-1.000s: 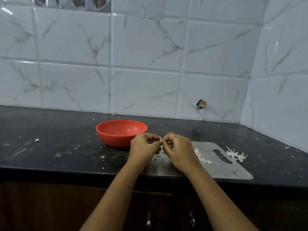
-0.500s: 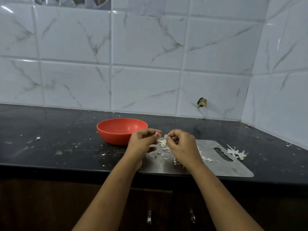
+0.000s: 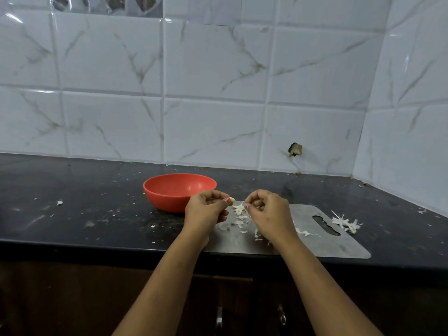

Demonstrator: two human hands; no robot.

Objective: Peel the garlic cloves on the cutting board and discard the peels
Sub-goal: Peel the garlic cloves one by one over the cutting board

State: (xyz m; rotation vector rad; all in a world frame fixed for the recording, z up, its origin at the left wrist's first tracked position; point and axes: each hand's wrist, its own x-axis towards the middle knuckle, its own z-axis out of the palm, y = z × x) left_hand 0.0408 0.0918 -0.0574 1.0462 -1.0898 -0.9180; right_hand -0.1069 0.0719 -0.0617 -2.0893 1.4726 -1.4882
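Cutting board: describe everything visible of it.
The cutting board is a flat, grey sheet that looks like metal, with rounded corners and a slot handle cut near its right end. It lies flat at the front edge of the counter, right of the red bowl. Garlic peels litter it; the left hand and right hand hide its left part.

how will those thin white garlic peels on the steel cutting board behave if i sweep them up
Probably floppy and very light: the thin white garlic peels lie as curled wisps on the steel cutting board. Likely to scatter; flecks already dot the black counter.
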